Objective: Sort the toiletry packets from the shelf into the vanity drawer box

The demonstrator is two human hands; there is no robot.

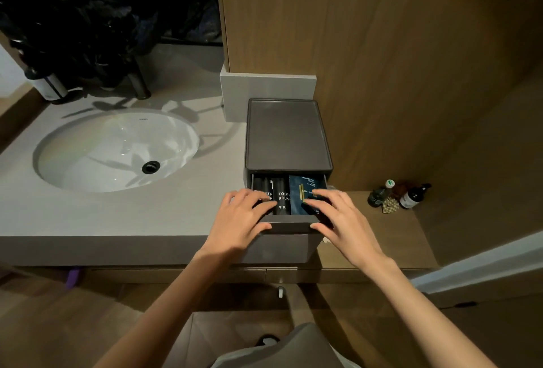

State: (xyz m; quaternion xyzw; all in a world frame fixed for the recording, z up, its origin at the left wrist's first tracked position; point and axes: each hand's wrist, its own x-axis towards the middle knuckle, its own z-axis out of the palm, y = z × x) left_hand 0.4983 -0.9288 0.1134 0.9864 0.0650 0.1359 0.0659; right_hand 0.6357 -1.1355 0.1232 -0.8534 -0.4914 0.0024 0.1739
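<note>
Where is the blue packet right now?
In the head view, the blue packet lies in the right side of the open drawer, beside the black toothbrush packets on its left, with the right hand touching it.

Bare forearms (pixel 176 294) run back from the left hand (pixel 238 218) and right hand (pixel 342 220) to the frame edge. Below the hands shows a grey garment (pixel 293 350), perhaps a shirt hem, with a dark shoe tip (pixel 266 340) just left of it.
</note>
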